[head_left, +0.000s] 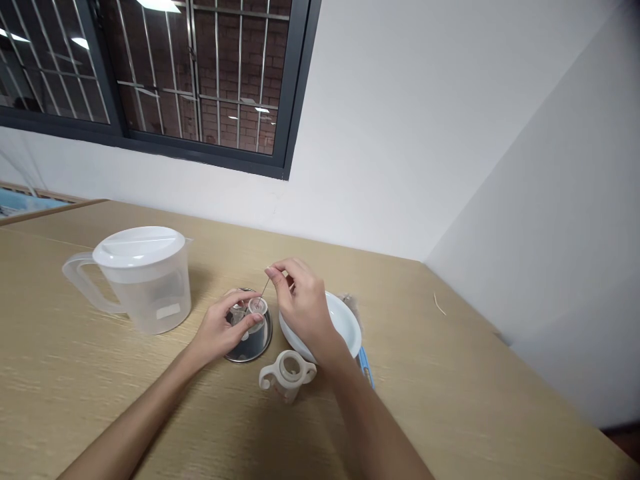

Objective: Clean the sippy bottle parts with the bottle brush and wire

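Small clear cup (258,306): over metal dish (269,339), held between thumb and fingers of left hand (220,327); thin stick (265,285): pinched in right hand (304,301), lower end at cup's mouth; white bowl (345,321): partly hidden by right hand; lidded jug (153,293): left of dish

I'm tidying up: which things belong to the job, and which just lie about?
In use:
thin stick, in the right hand
clear cup, in the left hand
metal dish, below

Probably lying about:
pitcher
white bowl
two-handled cup
blue handle
thin strand
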